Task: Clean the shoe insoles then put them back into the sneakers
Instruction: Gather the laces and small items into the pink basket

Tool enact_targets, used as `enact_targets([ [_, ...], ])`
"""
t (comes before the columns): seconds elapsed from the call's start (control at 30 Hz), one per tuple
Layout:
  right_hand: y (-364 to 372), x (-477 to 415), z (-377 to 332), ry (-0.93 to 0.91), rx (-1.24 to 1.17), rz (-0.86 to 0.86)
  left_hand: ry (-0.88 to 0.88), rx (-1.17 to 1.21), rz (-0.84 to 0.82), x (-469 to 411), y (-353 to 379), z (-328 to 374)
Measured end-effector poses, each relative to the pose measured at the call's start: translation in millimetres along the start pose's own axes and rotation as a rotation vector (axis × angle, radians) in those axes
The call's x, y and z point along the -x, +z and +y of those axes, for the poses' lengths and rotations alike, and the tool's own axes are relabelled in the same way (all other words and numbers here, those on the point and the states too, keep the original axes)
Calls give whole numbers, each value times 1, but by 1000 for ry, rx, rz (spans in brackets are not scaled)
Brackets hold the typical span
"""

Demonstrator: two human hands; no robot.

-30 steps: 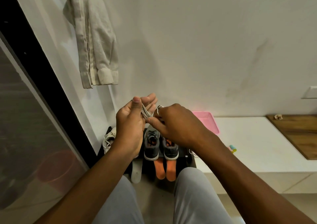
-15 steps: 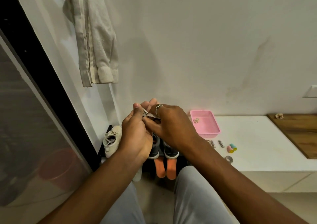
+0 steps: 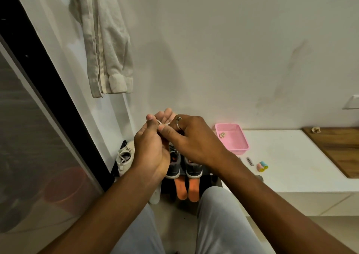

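Observation:
Two grey sneakers [image 3: 173, 164] [image 3: 193, 169] stand side by side on a black shoe rack [image 3: 118, 169], toes toward me. Two orange insoles [image 3: 180, 187] [image 3: 193, 190] lie in front of them. My left hand [image 3: 149, 148] and my right hand [image 3: 192, 141] meet in the air above the sneakers. Both pinch a thin pale folded piece [image 3: 163, 124] between thumbs and fingers; I cannot tell what it is. My hands hide the sneakers' openings.
A white sneaker [image 3: 125, 156] sits left of the grey pair, with a white insole [image 3: 155, 195] below it. To the right, a white ledge [image 3: 291, 166] carries a pink basket [image 3: 233, 141], small coloured rollers [image 3: 262, 166] and a wooden board [image 3: 340, 150]. A pale garment [image 3: 104, 49] hangs on the wall.
My hands have drawn closer together and less of the thin piece shows between them. The view has shifted, so the pink basket and ledge items now show.

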State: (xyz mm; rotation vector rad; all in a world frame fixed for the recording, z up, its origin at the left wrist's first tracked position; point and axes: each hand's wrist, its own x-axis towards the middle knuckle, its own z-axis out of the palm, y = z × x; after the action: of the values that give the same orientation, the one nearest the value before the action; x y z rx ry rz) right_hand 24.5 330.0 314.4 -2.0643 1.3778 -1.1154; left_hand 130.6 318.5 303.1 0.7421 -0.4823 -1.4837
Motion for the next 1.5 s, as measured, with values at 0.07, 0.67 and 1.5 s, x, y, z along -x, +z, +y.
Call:
enact_targets([
  [0.07,2,1,-3,61,-40,39,22,-18,-10,1,0,-1],
  [0.67,6,3,-3,194,-250,165,121,-118,-39,3,1,-4],
  [1.5,14,1,-4,-169,320,38,23,-15,39,-9,-2,3],
])
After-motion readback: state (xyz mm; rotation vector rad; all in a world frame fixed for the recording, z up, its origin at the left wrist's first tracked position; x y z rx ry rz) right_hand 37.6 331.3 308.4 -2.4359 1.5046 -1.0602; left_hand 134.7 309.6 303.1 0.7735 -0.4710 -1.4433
